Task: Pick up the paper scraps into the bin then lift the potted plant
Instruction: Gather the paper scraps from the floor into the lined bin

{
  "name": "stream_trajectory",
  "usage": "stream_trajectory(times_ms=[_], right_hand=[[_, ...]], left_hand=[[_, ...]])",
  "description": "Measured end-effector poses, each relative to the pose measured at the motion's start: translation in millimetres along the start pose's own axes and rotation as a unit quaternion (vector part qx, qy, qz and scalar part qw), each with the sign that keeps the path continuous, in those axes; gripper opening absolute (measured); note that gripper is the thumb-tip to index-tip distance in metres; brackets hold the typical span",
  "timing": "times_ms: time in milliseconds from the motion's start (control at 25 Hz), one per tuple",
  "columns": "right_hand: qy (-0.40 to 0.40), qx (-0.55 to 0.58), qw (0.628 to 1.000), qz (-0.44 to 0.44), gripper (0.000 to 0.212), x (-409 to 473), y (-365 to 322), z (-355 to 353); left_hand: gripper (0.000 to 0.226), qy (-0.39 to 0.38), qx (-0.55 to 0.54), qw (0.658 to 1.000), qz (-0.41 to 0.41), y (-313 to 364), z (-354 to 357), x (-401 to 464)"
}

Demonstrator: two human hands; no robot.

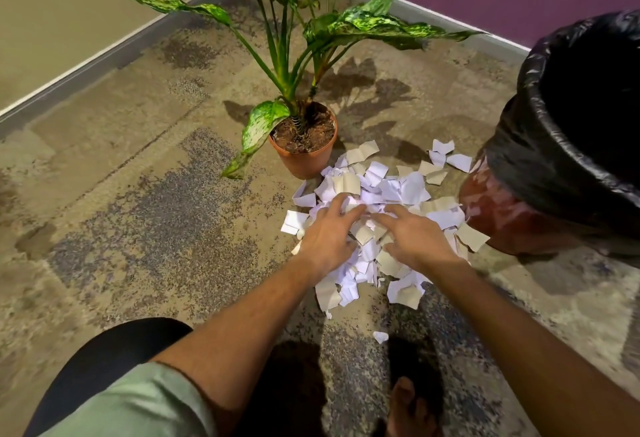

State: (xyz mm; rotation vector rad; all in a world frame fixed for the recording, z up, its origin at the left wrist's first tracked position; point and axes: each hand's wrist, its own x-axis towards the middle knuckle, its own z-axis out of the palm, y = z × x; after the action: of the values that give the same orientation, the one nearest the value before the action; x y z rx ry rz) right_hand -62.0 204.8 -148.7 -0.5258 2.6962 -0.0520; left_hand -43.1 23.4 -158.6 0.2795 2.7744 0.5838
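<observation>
A heap of white and beige paper scraps (pixel 398 191) lies on the carpet in front of me. My left hand (pixel 327 234) rests on the heap's left side with its fingers spread and slightly bent. My right hand (pixel 414 237) lies on the heap's middle, fingers spread, its fingertips near those of the left. Whether either hand has scraps in its grasp cannot be told. Just behind the heap stands a potted plant (pixel 304 156) in a terracotta pot with long speckled green leaves. At the right is a red bin (pixel 498 218) lined with a black bag (pixel 540 159).
The patterned carpet (pixel 138 201) runs to a grey skirting board (pixel 86 66) at the back left and a purple wall behind the bin. One loose scrap (pixel 380 337) lies near my bare foot (pixel 408 405). My knee (pixel 104 360) is at the lower left.
</observation>
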Motion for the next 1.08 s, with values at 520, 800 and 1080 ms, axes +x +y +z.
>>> stream_trajectory(times_ms=[520, 800, 1080], right_hand=[[0.028, 0.103, 0.993, 0.054, 0.053, -22, 19, 10], [0.091, 0.041, 0.994, 0.044, 0.039, -28, 7, 26], [0.211, 0.113, 0.97, 0.036, 0.034, -50, 8, -26]], left_hand=[[0.045, -0.011, 0.039, 0.998, -0.037, 15, 9, 7], [0.024, 0.058, 0.023, 0.998, -0.031, 16, 2, 8], [0.017, 0.142, -0.103, 0.98, -0.09, 18, -31, 3]])
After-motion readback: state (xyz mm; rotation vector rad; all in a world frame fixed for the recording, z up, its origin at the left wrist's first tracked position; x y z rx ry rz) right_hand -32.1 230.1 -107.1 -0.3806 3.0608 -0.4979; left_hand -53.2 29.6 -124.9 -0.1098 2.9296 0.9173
